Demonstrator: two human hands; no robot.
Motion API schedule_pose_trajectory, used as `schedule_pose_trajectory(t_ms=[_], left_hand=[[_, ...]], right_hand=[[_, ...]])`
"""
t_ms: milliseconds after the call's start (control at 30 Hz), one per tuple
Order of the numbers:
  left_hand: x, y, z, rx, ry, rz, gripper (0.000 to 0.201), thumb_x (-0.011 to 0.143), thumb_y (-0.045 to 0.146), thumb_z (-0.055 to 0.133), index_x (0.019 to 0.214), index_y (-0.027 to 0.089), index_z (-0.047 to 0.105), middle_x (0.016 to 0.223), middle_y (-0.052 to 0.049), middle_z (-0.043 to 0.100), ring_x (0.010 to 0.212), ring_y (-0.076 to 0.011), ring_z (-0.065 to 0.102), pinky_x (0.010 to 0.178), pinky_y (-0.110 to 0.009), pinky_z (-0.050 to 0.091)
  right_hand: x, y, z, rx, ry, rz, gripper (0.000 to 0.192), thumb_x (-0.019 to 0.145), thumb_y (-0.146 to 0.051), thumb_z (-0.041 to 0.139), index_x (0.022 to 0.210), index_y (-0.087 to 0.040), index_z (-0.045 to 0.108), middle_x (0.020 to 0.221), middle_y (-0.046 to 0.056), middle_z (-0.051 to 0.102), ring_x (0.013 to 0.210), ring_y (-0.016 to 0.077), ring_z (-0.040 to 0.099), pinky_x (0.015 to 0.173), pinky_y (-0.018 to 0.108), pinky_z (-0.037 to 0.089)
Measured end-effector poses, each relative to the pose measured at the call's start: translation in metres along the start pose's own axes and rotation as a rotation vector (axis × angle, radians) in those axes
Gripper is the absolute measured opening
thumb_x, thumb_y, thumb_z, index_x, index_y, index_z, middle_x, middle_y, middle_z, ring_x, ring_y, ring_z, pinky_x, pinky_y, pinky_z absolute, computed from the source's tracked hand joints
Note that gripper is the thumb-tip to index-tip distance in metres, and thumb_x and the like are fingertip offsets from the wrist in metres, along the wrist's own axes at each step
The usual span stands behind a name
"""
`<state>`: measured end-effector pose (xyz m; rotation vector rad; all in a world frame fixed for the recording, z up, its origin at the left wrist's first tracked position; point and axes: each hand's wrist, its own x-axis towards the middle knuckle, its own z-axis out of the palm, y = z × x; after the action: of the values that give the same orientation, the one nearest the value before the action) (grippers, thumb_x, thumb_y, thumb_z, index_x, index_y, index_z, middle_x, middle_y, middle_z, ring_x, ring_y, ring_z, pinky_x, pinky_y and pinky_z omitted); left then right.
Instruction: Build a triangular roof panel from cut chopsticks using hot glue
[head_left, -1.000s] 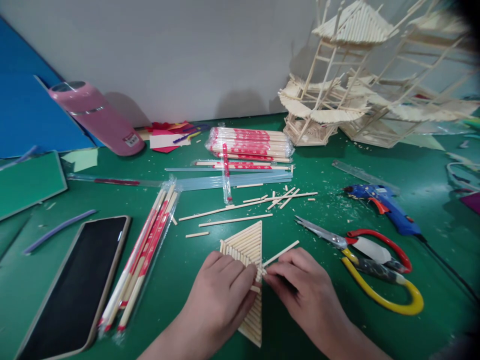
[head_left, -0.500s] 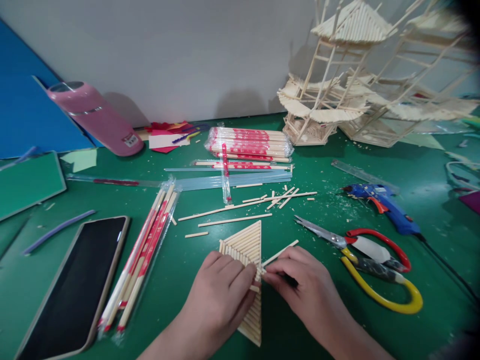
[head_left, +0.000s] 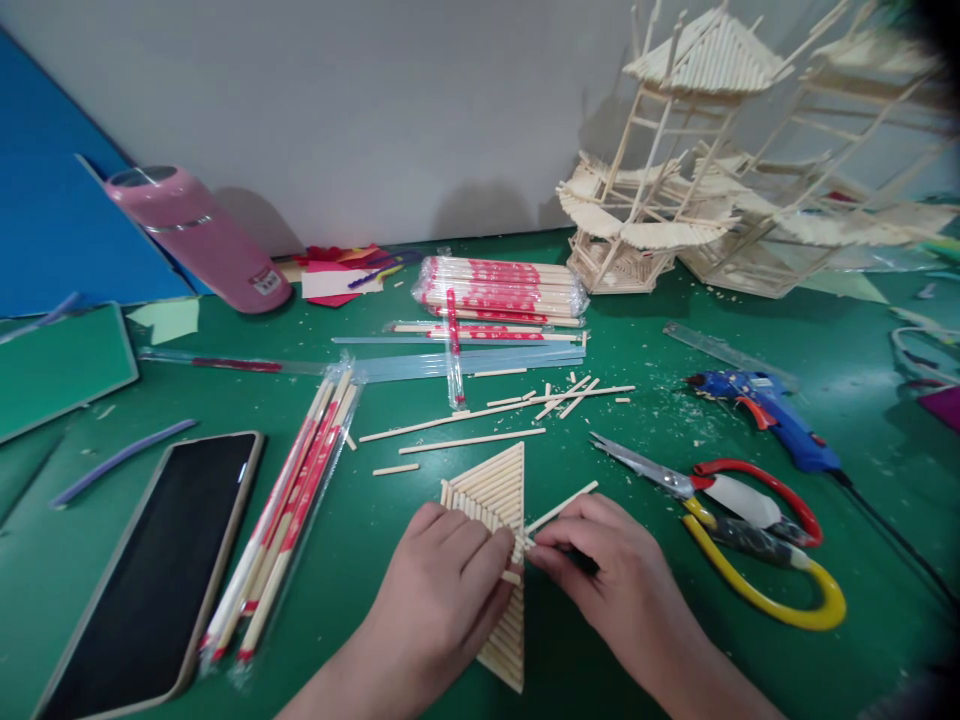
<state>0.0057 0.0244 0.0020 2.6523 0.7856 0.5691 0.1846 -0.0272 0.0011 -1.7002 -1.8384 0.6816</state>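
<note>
A triangular panel of glued wooden sticks lies flat on the green table in front of me. My left hand rests on the panel's lower half, fingers pressing it down. My right hand pinches a thin wooden stick at the panel's right edge; the stick slants up and to the right. The fingertips of both hands nearly meet at that edge. The middle of the panel is hidden under my left hand.
Scissors with red and yellow handles and a blue glue gun lie to the right. Wrapped chopsticks, a phone, loose sticks and a pink bottle sit left and behind. Stick-built tower models stand at back right.
Hardly anything has moved. My right hand's fingers have shifted slightly on the thin stick at the panel's edge; my left hand stays on the panel.
</note>
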Motion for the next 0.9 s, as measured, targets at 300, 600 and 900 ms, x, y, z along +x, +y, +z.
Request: schedule_pose_trajectory(t_ms=[300,600,900], left_hand=[[-0.0009,-0.001,0.0015,0.001,-0.009,-0.001,0.013,0.085,0.016,0.043,0.091,0.016,0.055,0.068,-0.002,0.057,0.062,-0.0177,0.048,0.059,-0.031,0.031],[-0.0001,-0.0005,0.0011,-0.019,-0.005,0.001,0.014,0.085,0.016,0.043,0.094,0.015,0.054,0.07,-0.002,0.058,0.063,-0.018,0.048,0.059,-0.032,0.032],[-0.0013,-0.0003,0.0007,-0.012,-0.015,-0.005,0.013,0.085,0.016,0.044,0.094,0.015,0.054,0.07,-0.002,0.057,0.062,-0.0181,0.047,0.059,-0.033,0.031]], right_hand=[[-0.0001,-0.0025,0.0011,0.009,0.005,0.038,0.012,0.083,-0.02,0.053,0.075,-0.023,0.061,0.074,0.0,0.058,0.072,0.0152,0.052,0.063,0.028,0.04],[0.0012,-0.0036,0.0008,0.007,0.011,0.039,0.011,0.082,-0.02,0.053,0.075,-0.023,0.06,0.076,0.0,0.058,0.074,0.0159,0.053,0.064,0.029,0.041],[-0.0014,-0.0007,0.0005,0.014,0.006,0.022,0.009,0.082,-0.02,0.053,0.08,-0.023,0.061,0.077,0.001,0.058,0.074,0.0164,0.052,0.064,0.029,0.041]])
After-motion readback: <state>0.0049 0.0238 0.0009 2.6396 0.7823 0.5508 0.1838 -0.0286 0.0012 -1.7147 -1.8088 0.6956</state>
